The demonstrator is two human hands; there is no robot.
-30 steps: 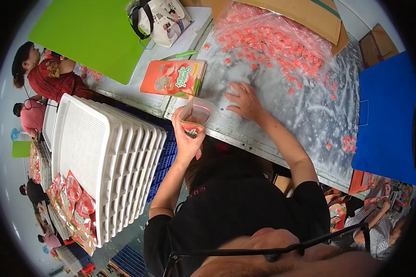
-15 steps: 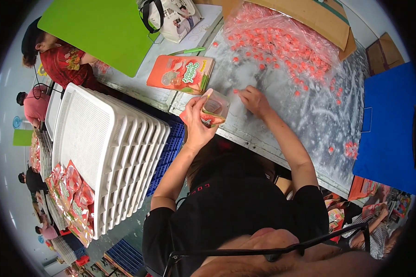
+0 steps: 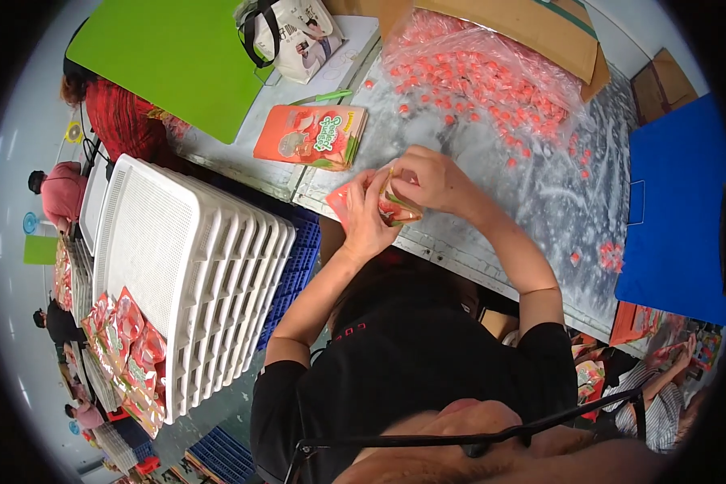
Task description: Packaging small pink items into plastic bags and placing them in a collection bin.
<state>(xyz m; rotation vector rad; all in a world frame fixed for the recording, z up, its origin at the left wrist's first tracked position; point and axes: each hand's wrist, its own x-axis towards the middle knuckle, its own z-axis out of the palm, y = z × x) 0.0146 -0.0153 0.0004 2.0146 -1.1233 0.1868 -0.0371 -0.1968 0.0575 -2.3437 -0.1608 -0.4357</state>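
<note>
My left hand (image 3: 366,224) grips a red printed pouch (image 3: 396,212) at the table's front edge. My right hand (image 3: 437,181) is closed at the pouch's upper end, fingers bent together against its mouth; whatever they hold is hidden. A flat stack of similar red pouches (image 3: 310,135) lies on the table just beyond my left hand. Farther back, many small red pieces (image 3: 492,77) spill from a clear plastic bag, some loose on the grey tabletop (image 3: 492,202).
Stacked white trays (image 3: 234,298) stand at my left, filled pouches (image 3: 129,339) on the top one. A green-handled knife (image 3: 331,95), a white bag (image 3: 294,40) and a green board (image 3: 169,64) are at the far left. A blue panel (image 3: 678,218) stands right; a cardboard box (image 3: 532,36) is behind. Other people work nearby.
My right hand has moved from the tabletop, beside a small red piece, left to the pouch's mouth. The pouch in my left hand has tilted and come slightly nearer and to the right.
</note>
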